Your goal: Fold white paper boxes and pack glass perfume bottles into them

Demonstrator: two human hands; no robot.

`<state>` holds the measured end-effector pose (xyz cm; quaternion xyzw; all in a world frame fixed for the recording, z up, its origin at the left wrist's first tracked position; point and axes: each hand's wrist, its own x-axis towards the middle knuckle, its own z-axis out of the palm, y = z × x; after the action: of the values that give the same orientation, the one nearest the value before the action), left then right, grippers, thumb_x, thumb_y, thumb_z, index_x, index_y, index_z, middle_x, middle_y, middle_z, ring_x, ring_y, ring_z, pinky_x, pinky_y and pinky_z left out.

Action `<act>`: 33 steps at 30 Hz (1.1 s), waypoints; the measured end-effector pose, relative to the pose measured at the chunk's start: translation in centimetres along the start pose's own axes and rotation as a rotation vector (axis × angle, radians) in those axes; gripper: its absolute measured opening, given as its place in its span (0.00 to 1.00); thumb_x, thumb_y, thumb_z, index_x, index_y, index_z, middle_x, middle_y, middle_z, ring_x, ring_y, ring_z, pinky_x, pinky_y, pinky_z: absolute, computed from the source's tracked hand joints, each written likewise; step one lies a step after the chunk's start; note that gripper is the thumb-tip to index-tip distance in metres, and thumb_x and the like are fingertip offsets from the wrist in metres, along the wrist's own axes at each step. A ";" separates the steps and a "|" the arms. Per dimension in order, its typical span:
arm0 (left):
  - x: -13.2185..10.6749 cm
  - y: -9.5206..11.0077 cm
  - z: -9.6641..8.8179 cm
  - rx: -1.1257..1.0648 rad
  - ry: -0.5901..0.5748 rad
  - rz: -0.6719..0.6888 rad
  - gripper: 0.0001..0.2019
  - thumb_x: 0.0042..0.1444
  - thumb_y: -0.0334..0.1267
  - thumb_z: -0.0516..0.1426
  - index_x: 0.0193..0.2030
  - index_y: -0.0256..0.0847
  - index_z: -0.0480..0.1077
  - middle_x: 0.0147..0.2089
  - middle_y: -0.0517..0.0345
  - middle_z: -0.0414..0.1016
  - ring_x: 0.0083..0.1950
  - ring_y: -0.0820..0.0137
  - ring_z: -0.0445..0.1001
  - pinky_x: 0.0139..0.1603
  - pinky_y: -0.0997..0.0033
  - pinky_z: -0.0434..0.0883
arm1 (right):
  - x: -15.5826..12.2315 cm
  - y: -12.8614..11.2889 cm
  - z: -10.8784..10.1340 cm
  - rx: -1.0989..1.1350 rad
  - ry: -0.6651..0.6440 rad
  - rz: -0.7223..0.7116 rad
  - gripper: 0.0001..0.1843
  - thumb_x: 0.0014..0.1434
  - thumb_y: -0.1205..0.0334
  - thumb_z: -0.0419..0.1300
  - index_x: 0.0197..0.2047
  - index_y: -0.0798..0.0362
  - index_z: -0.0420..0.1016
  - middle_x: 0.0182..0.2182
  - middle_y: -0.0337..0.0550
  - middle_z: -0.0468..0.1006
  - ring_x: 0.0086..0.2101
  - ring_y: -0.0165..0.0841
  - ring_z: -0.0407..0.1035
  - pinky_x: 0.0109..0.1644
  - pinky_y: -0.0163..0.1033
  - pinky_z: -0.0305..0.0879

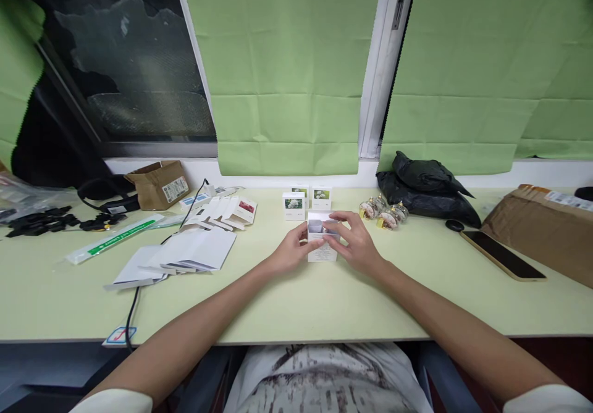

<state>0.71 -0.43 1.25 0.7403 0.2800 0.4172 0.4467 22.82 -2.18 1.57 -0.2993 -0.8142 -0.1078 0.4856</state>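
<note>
The box [322,240] stands upright on the table [324,302] right in front of me, near the middle, small and white with its top flaps open. My left hand [290,254] presses against its left side, thumb and fingers curled round the edge. My right hand [354,243] covers the right side, with the fingers reaching over the open top. Both hands are clamped on the box from opposite sides, so it sits between my palms.

Just behind it stand three shut boxes [293,205] with flower pictures on their fronts, close together in a small group. To the right of those lies a cluster of small glass bottles [383,213], on their sides and touching each other. Past the bottles a black bag [424,187] slumps against the wall under the green blind [287,67]. A phone [503,254] lies face up further right, near a brown parcel [542,231] at the table's right end.

To my left a fan of flat cartons [185,254] lies spread out, white side up, and more folded ones [227,210] with printed faces lie beyond them. A black cable [139,289] runs under that stack and over the table's front edge. A cardboard box [160,183] sits open by the wall, and black straps [46,220] lie at the far left.
</note>
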 end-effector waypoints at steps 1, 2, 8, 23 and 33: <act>0.0 0.0 0.0 -0.003 -0.001 -0.003 0.25 0.64 0.50 0.64 0.63 0.41 0.72 0.62 0.46 0.78 0.61 0.55 0.77 0.61 0.56 0.74 | 0.0 0.0 0.0 -0.001 -0.007 0.003 0.14 0.70 0.60 0.62 0.58 0.43 0.76 0.56 0.52 0.73 0.55 0.46 0.70 0.58 0.57 0.73; 0.0 0.0 0.0 -0.004 -0.002 -0.006 0.25 0.64 0.50 0.64 0.63 0.41 0.72 0.62 0.47 0.78 0.61 0.55 0.77 0.60 0.56 0.74 | 0.0 0.1 0.0 -0.002 -0.016 0.003 0.13 0.70 0.60 0.61 0.57 0.43 0.77 0.56 0.52 0.73 0.56 0.46 0.70 0.58 0.57 0.73; -0.1 0.1 0.0 -0.011 0.002 -0.014 0.25 0.65 0.50 0.63 0.64 0.40 0.72 0.62 0.46 0.78 0.61 0.54 0.77 0.60 0.55 0.74 | -0.1 -0.1 0.1 0.019 -0.035 0.005 0.11 0.70 0.62 0.61 0.54 0.44 0.79 0.56 0.51 0.73 0.57 0.47 0.67 0.59 0.57 0.72; -0.3 -0.1 0.1 -0.052 0.022 -0.046 0.24 0.63 0.50 0.65 0.60 0.40 0.72 0.58 0.47 0.79 0.58 0.54 0.78 0.57 0.55 0.76 | 0.1 -0.6 -0.3 0.067 -0.058 0.037 0.16 0.71 0.66 0.58 0.57 0.42 0.80 0.58 0.49 0.72 0.59 0.47 0.65 0.61 0.58 0.70; -1.0 0.3 -0.2 0.259 0.236 0.074 0.26 0.60 0.49 0.67 0.59 0.47 0.61 0.57 0.52 0.72 0.48 0.66 0.76 0.47 0.63 0.76 | 0.0 -0.4 -0.5 0.107 0.008 0.089 0.16 0.71 0.64 0.58 0.60 0.43 0.72 0.57 0.53 0.67 0.58 0.47 0.66 0.62 0.59 0.69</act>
<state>0.07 -1.27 1.19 0.7472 0.3546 0.4777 0.2961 22.96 -2.76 1.93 -0.3082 -0.8027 -0.0436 0.5087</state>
